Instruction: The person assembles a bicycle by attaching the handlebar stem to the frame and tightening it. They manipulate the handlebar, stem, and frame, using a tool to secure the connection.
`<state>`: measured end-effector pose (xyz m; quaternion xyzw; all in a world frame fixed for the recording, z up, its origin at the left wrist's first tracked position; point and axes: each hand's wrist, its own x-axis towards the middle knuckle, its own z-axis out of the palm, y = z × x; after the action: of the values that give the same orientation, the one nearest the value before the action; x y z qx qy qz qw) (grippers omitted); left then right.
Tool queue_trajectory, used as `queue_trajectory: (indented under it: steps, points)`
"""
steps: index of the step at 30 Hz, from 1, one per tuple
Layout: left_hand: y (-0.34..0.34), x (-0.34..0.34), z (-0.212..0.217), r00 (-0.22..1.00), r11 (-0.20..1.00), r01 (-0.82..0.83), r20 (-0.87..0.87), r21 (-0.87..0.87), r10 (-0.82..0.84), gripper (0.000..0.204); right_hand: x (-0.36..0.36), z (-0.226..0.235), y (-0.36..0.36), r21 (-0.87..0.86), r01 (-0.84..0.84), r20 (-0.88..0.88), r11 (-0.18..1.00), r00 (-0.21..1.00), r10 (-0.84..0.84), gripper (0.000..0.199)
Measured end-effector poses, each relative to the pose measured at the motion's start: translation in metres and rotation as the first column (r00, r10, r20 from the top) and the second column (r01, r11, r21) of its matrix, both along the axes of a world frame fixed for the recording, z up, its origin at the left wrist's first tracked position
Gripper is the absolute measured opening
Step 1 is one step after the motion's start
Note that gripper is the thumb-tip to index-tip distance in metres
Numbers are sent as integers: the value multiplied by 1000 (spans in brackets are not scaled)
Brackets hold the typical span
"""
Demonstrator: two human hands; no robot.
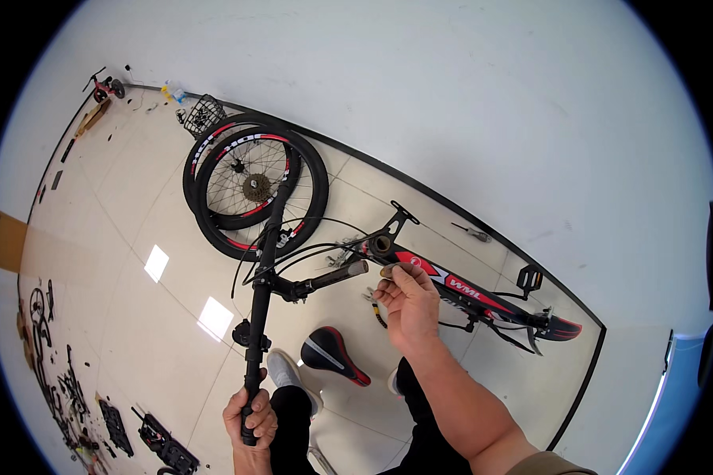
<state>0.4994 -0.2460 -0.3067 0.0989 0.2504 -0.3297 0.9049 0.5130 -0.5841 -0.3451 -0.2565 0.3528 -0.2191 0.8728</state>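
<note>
My left hand (249,417) is wrapped round the grip at the near end of a black bicycle handlebar (266,261). The bar is held up off the floor, and its stem (329,279) points right, with a greyish tip. Just beyond that tip, my right hand (410,305) is closed in a pinch, thumb against fingers. A small brownish piece shows at its fingertips, too small to name. Above the hand is the open head tube (381,245) of a black and red bicycle frame (467,290). Cables run from the handlebar toward the frame.
Two wheels (315,170) lean by the wall, beside a wire basket (204,115). A black and red saddle (334,354) lies between my feet. Pliers (472,232) lie near the skirting. Loose bike parts (166,443) spread at lower left; a small red balance bike (103,87) stands far left.
</note>
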Motion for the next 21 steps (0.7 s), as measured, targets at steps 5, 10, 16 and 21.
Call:
queue_trajectory:
  steps: [5, 10, 16, 21]
  points:
    - [0, 1, 2, 1000, 1000, 22, 18, 5, -22, 53, 5, 2, 2, 106, -1, -29, 994, 1000, 5, 7]
    - [0, 2, 4, 999, 999, 37, 22, 25, -38, 52, 5, -4, -4, 304, -22, -34, 952, 999, 34, 10]
    - [1, 2, 3, 998, 998, 55, 40, 35, -56, 51, 3, 0, -5, 373, -29, 12, 927, 1000, 27, 6]
    - [0, 2, 3, 998, 999, 38, 53, 31, -40, 53, 13, 13, 6, 25, -185, -247, 982, 951, 186, 12]
